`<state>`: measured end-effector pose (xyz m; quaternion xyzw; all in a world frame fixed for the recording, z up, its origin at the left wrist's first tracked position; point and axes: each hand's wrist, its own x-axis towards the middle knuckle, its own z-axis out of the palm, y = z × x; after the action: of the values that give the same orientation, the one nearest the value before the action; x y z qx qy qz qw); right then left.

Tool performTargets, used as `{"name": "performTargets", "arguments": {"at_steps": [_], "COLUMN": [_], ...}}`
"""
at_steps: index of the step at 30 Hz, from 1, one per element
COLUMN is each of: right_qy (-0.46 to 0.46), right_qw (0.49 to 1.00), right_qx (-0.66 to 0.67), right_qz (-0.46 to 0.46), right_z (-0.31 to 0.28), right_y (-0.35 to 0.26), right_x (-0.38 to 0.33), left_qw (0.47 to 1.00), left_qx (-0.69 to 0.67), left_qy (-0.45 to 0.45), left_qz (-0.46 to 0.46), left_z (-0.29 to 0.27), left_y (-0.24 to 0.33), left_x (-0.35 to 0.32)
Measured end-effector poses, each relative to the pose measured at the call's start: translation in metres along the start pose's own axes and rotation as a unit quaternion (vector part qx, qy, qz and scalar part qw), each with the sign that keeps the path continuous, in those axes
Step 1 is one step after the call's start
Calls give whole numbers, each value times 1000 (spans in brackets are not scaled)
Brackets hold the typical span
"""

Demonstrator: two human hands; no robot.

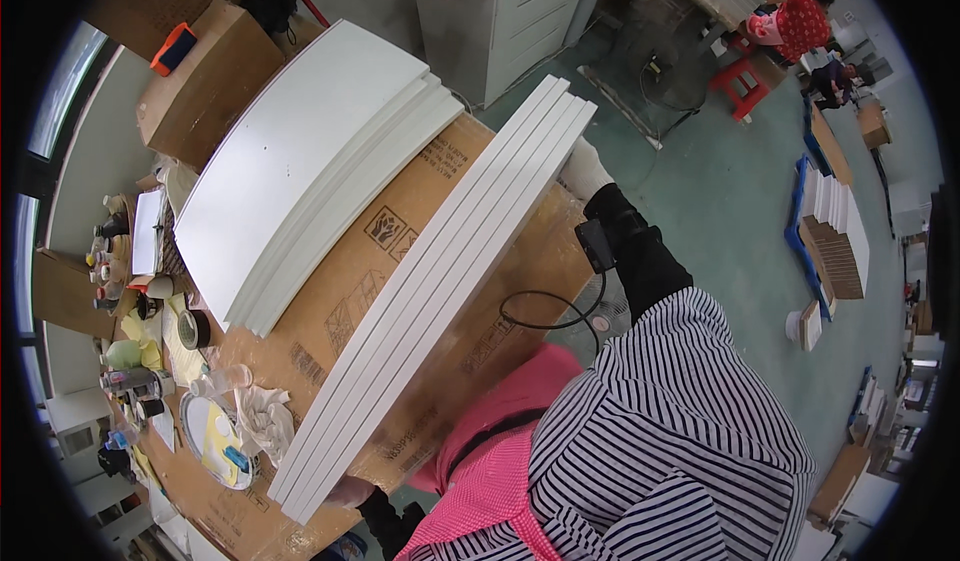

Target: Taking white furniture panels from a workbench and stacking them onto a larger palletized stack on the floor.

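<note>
Several long white boards (430, 301), pressed side by side with narrow gaps showing between them, run diagonally over a cardboard-covered table (340, 311). At their far right end, my right hand (586, 169) in a pale glove is closed against the ends, its fingers partly behind the boards. My left hand (350, 492) grips the near left end from beside and below, mostly hidden by the boards. Beyond them lies a stack of wide white panels (300, 141), its edges slightly stepped.
Paint-smeared round lid (216, 441), crumpled cloth (263, 419), tape roll (194, 329) and bottles crowd the table's left side. A cardboard box (205, 86) stands behind the panels. A drawer cabinet (510, 31) is at the back. Another person (800, 21) sits far right, near a red stool (742, 87).
</note>
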<state>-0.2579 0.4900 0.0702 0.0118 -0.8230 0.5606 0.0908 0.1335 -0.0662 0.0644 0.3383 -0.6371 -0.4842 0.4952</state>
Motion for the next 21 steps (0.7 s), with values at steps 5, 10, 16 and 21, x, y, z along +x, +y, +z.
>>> {"name": "performTargets", "arguments": {"at_steps": [5,10,16,21], "right_qy": [28,-99,-59,-32], "right_qw": [999,947,916,898], "right_qx": [-40,304,390,433], "right_qz": [6,22,78,72], "right_z": [-28,-52,-48,-38], "right_y": [-108,-185,-193,-193], "right_x": [1,-6,-18,-20], "left_qw": [998,994,971,927], "left_qx": [43,96,215,326], "left_qy": [-28,-22,-10,-19], "left_qz": [23,47,100,184], "left_z": [-17,-15,6,-26], "left_y": [-7,5,57,17], "left_x": [5,-1,-16,-9]}}
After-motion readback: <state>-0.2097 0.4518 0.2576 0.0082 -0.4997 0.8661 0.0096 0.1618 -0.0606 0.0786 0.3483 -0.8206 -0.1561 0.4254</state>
